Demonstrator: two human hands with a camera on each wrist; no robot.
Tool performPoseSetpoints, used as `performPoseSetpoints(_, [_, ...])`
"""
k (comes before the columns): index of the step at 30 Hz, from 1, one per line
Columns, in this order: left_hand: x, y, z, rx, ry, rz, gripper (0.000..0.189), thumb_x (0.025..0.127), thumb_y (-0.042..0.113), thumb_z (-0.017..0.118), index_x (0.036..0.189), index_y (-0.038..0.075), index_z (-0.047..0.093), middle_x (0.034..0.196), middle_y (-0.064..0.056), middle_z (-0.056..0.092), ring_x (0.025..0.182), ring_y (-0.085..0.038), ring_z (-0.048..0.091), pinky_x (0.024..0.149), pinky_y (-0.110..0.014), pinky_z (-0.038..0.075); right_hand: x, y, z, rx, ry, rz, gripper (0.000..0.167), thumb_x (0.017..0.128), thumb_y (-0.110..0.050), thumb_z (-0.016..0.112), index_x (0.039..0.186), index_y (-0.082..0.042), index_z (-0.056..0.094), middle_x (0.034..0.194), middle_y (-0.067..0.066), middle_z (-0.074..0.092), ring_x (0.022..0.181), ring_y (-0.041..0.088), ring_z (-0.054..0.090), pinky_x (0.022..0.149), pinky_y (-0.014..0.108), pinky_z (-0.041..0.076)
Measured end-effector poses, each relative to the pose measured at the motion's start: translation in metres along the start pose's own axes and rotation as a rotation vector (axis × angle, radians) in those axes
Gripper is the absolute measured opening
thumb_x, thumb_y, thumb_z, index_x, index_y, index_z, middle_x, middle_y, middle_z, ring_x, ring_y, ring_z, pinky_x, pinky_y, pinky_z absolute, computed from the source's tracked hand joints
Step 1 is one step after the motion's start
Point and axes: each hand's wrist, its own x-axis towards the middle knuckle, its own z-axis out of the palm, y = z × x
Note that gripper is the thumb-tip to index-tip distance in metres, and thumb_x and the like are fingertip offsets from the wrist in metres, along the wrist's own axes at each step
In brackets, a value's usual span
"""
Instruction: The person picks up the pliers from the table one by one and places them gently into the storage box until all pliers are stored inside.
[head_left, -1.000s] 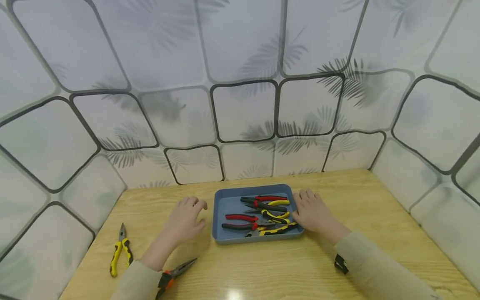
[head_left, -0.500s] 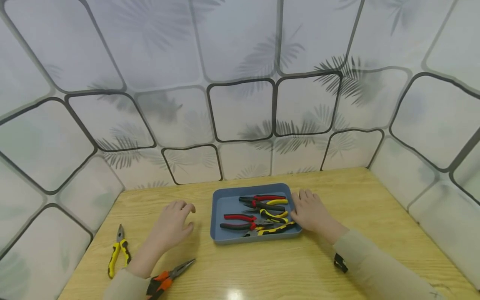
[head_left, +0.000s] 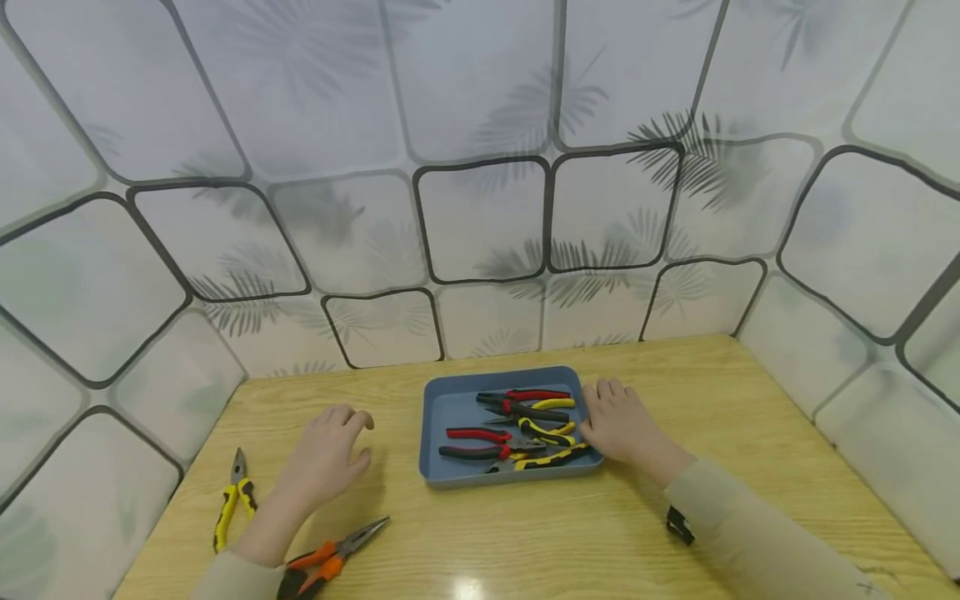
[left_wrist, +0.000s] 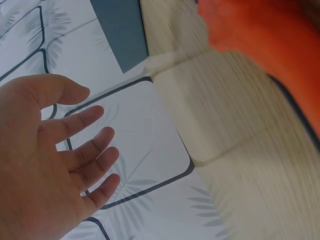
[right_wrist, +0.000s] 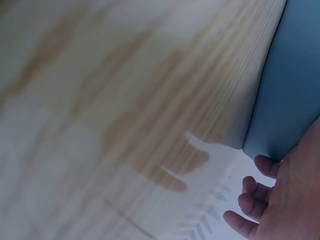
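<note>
Touching smooth rectangular tray [head_left: 457, 407], right hand [head_left: 618, 423], left hand [head_left: 324, 454] over wood-grained table [head_left: 540, 542]

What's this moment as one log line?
left hand: empty | right hand: at blue tray | in tray: several pliers | on table: yellow-handled pliers, orange-handled pliers

1. No text, label, brand or number can be read in the head view or either wrist view.
2. Sleeve [head_left: 780, 537], lower right of the head view: a small dark mark [head_left: 870, 588] near the bottom edge, too small to tell whether it is a letter or a sign.
3. Pliers with orange handles [head_left: 330, 568], lower left of the head view: any lettering is too small to read.
</note>
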Motion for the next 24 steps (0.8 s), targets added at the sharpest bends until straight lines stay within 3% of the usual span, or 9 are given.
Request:
performPoseSetpoints(9, [-0.011, -0.012, -0.003, 0.002, -0.007, -0.041, 0.026, 0.088, 0.01, 0.08, 0.112, 0.009, 0.069, 0.107, -0.011, 0.066, 0.103, -0.036, 0.063, 0.091, -0.059, 0.052, -0.002, -0.001, -0.003, -0.005, 0.006, 0.0, 0.036, 0.098, -0.023, 0.062, 0.123, 0.003, 0.057, 0.097, 0.019, 0.054, 0.087, 0.033, 0.048, 0.074, 0.047, 0.044])
performPoseSetpoints(17, [-0.021, -0.024, -0.006, 0.008, -0.051, -0.083, 0.027, 0.089, 0.013, 0.079, 0.113, 0.009, 0.068, 0.112, -0.013, 0.066, 0.108, -0.038, 0.063, 0.092, -0.061, 0.051, -0.001, 0.0, 0.001, -0.011, 0.009, 0.007, 0.037, 0.098, -0.025, 0.062, 0.122, 0.003, 0.056, 0.098, 0.019, 0.054, 0.088, 0.033, 0.049, 0.076, 0.048, 0.044])
performPoseSetpoints(24, [-0.029, -0.036, -0.007, 0.039, -0.025, -0.081, 0.028, 0.087, 0.013, 0.081, 0.112, 0.007, 0.069, 0.113, -0.018, 0.069, 0.109, -0.043, 0.065, 0.092, -0.062, 0.053, 0.0, 0.003, 0.006, -0.005, 0.013, 0.004, 0.04, 0.099, -0.027, 0.061, 0.125, 0.004, 0.056, 0.1, 0.02, 0.055, 0.089, 0.033, 0.049, 0.076, 0.049, 0.045])
